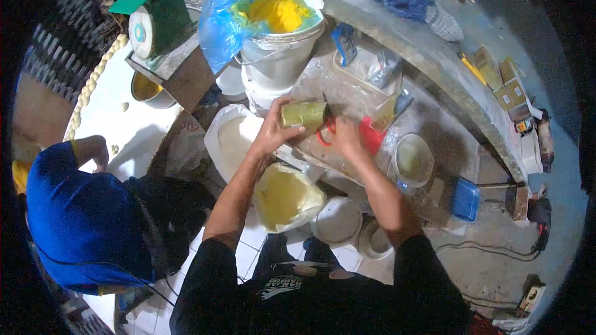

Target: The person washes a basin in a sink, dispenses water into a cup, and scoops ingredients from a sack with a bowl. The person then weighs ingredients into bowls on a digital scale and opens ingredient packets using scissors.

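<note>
Above a low worktable, my left hand grips a yellowish-green rectangular packet. At the packet's right end, my right hand holds scissors with red handles; their dark blades stand near the packet's edge. A red flat object lies just right of my right hand, with another yellowish packet beside it. Behind my hands stands a white bucket holding bright yellow material in a blue plastic bag. An open sack of yellowish contents sits below my forearms.
On the left, a person in a blue shirt bends at a white table with small dough pieces. A green scale stands behind. A white sack, clear tub, tray, blue container and lidded bucket surround my arms.
</note>
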The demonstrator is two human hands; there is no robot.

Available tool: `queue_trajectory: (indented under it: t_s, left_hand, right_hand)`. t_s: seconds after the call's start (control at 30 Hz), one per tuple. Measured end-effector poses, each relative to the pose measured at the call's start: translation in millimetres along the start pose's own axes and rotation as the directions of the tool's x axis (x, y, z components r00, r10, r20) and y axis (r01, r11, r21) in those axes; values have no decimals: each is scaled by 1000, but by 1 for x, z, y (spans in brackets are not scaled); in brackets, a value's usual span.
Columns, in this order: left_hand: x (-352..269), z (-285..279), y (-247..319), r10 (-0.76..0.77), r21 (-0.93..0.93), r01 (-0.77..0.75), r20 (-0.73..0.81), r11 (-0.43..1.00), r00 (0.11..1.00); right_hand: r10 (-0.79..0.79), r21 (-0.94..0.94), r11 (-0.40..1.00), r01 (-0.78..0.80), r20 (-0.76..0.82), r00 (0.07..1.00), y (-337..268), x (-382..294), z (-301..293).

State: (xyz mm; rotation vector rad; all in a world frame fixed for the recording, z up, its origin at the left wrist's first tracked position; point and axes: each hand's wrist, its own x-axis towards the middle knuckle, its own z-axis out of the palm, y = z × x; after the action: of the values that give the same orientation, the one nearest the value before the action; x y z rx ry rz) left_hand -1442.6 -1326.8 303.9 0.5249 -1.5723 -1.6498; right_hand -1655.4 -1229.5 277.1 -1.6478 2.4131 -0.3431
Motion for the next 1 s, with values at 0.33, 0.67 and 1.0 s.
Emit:
queue_trajectory:
  t_s: [0.33, 0.67, 1.0]
  left_hand:
    - [45, -35, -18, -202, 43, 199, 326, 979, 924]
    - [56, -41, -20, -108, -107, 161, 389, 981, 915]
    - [54, -30, -29, -270, -5, 301, 426, 954, 863]
  right_hand:
    - [102, 914, 282, -292, 274, 956, 35, -30, -5]
    - [-306, 392, 852, 346, -163, 938, 33, -65, -53]
    - [-354, 148, 920, 362, -81, 932, -9, -19, -86]
